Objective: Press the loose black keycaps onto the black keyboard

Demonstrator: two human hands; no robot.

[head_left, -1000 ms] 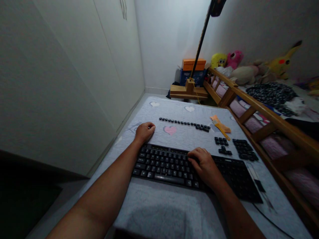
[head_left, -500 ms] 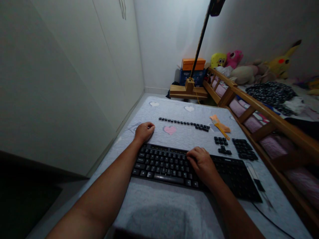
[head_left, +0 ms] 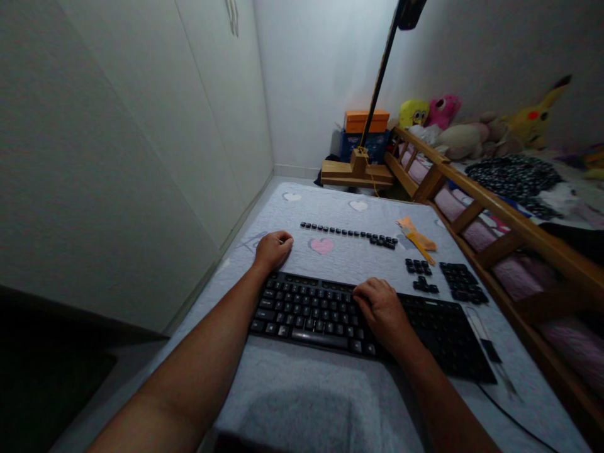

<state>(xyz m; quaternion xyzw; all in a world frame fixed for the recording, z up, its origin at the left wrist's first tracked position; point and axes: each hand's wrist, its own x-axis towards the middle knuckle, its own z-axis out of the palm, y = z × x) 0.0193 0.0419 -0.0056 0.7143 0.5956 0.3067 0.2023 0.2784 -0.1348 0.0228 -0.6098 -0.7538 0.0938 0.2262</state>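
A black keyboard (head_left: 302,308) lies across the cloth-covered table. Its left part carries keycaps, while its right part is bare of them. My right hand (head_left: 380,308) rests over the upper right of the letter keys, fingertips pinched together at the key row; whatever is between them is hidden. Beyond the keyboard's upper left corner, my left hand (head_left: 274,250) is closed on the cloth with thumb and fingers curled. A small dark spot shows at its fingertips, too unclear to name. A long row of loose keycaps (head_left: 344,232) lies past both hands.
Right of the keyboard are small keycap groups (head_left: 418,267), a larger keycap block (head_left: 463,283) and a wire keycap puller (head_left: 488,346). A yellow-handled brush (head_left: 419,247) lies on an orange cloth (head_left: 427,241). A wooden bed rail (head_left: 514,214) borders the right; a wardrobe (head_left: 165,126) stands left.
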